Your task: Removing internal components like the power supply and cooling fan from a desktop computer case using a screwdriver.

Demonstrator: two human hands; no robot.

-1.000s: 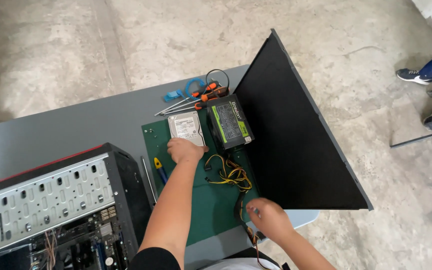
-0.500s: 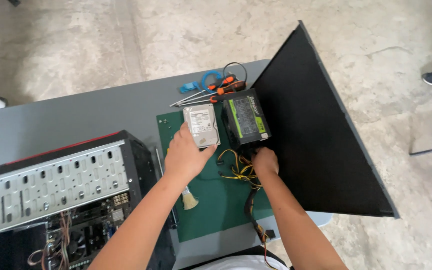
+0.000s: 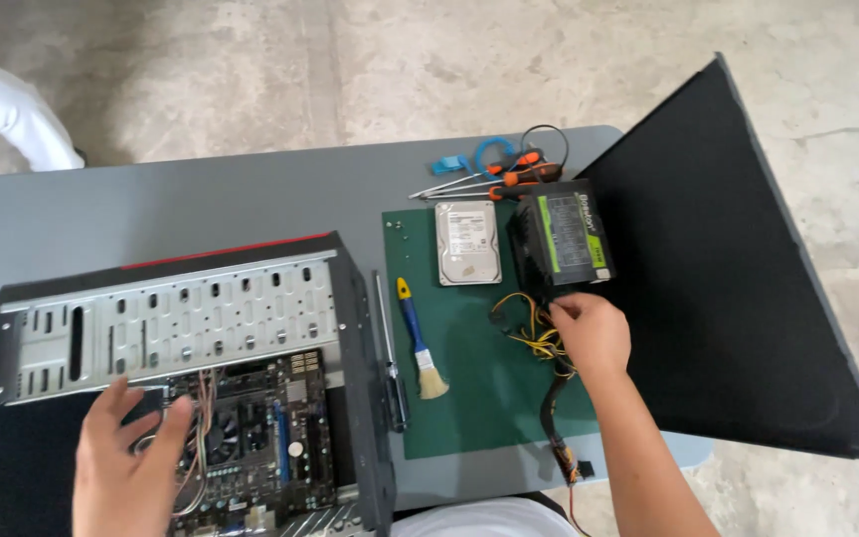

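Note:
My left hand [image 3: 126, 462] rests with spread fingers inside the open computer case [image 3: 176, 298], on the cables over the motherboard [image 3: 251, 443]. My right hand [image 3: 589, 333] lies on the green mat [image 3: 479, 398], fingers closed on the bundle of yellow and black cables [image 3: 529, 333] that runs from the black power supply [image 3: 561, 239]. A silver hard drive [image 3: 467, 244] lies flat on the mat, left of the power supply and apart from both hands.
A blue-handled brush [image 3: 418, 338] and a long screwdriver [image 3: 388, 348] lie beside the case. Orange-handled screwdrivers [image 3: 494, 181] and blue items sit behind the mat. A large black side panel [image 3: 738, 268] overhangs the table's right edge.
My left hand let go of the hard drive and moved left into the case. My right hand came up to the cables by the power supply. The view swung left.

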